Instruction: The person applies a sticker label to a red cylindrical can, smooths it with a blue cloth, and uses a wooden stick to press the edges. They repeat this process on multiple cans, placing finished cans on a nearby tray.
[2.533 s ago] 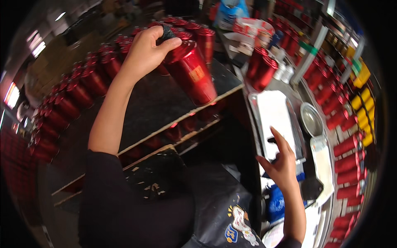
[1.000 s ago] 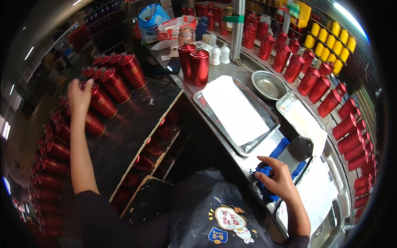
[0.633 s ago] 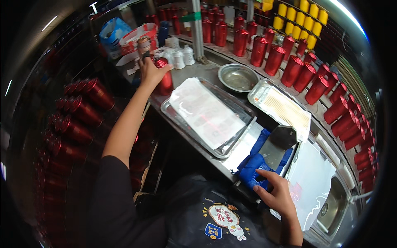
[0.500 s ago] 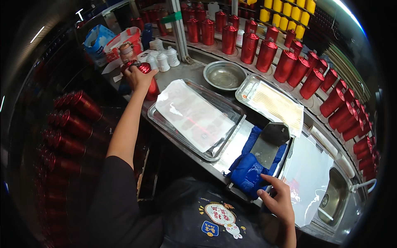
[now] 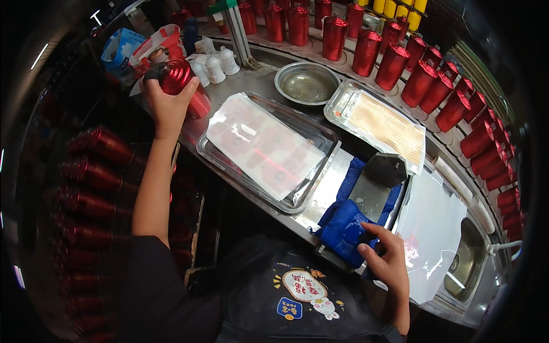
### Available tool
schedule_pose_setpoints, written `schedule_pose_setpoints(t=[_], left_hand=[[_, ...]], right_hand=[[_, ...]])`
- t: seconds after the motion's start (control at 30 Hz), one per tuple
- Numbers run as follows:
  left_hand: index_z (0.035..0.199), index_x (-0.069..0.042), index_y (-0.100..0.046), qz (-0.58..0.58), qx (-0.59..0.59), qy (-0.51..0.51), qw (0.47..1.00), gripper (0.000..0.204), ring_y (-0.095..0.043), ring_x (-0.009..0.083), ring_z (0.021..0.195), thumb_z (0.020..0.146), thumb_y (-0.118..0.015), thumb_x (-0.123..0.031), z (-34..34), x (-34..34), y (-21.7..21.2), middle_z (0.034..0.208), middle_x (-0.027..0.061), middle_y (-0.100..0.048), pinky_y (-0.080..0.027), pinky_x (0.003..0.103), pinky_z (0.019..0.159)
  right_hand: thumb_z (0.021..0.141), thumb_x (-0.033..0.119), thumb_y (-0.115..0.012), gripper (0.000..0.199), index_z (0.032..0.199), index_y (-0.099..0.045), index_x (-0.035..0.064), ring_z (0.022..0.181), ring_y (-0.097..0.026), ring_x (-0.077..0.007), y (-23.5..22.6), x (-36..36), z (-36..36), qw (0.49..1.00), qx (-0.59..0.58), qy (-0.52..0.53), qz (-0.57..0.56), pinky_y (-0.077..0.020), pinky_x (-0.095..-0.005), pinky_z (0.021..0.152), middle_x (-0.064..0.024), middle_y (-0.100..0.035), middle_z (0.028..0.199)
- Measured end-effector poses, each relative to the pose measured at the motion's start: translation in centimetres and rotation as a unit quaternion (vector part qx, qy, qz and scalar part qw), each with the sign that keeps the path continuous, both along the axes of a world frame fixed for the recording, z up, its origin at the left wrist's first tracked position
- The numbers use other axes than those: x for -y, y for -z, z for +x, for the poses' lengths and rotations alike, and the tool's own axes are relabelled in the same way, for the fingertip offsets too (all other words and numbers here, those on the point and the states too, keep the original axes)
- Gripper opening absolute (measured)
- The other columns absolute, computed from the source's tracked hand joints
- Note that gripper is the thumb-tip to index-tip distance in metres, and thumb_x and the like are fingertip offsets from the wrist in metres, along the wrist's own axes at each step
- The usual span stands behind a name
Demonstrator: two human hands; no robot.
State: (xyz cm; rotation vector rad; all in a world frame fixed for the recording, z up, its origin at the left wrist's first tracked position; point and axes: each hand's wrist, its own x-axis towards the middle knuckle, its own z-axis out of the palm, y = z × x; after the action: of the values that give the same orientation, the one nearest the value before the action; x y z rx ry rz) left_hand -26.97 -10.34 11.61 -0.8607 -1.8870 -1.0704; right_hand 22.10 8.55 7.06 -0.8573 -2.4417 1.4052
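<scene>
Clasping a metallic red cylindrical bottle (image 5: 179,75): left hand (image 5: 164,111), ten o'clock; right hand (image 5: 390,260) gapes beside blue cloth (image 5: 338,230), four o'clock.

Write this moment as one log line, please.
left hand: gripping red bottle near top | right hand: open by blue cloth, contact unclear | bench: metal bowl, white sheet over tray

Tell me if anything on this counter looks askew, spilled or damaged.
Nothing looks plainly spilled or broken. The cream ridged sheet sticks out past the right end of its metal tray, lying askew. The blue cloth by the right hand is bunched, with pale marks that could be residue or glare.
</scene>
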Motion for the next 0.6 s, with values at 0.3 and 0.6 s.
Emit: schedule_pose_setpoints(t=[0.3, 0.6], left_hand=[[0.113, -0.006, -0.06, 0.142, 0.557, 0.492, 0.654, 0.033, -0.069, 0.0127, 0.09, 0.09, -0.075, -0.024, 14.4, -4.6, -1.6, 0.104, 0.0056, -0.07, -0.056, 0.028, 0.085], [0.123, -0.005, -0.06, 0.046, 0.739, 0.595, 0.311, 0.049, -0.069, 0.0144, 0.098, 0.093, -0.074, -0.041, 26.4, -13.6, 5.6, 0.109, 0.0076, -0.07, -0.056, 0.032, 0.093]], right_hand=[[0.082, 0.02, -0.084, 0.087, 0.156, -0.039, 0.009, 0.104, -0.067, -0.0348, -0.6, 2.3, -4.7, 0.989, -0.113, -0.036, 0.087, -0.0543, -0.0381, 0.083, -0.019, -0.065, 0.124], [0.074, 0.018, -0.087, 0.101, 0.158, -0.033, -0.0005, 0.086, -0.069, -0.0308, 3.0, 4.6, 0.0, 0.962, -0.19, 0.063, 0.184, -0.0545, -0.0361, 0.069, -0.0179, -0.067, 0.098]])
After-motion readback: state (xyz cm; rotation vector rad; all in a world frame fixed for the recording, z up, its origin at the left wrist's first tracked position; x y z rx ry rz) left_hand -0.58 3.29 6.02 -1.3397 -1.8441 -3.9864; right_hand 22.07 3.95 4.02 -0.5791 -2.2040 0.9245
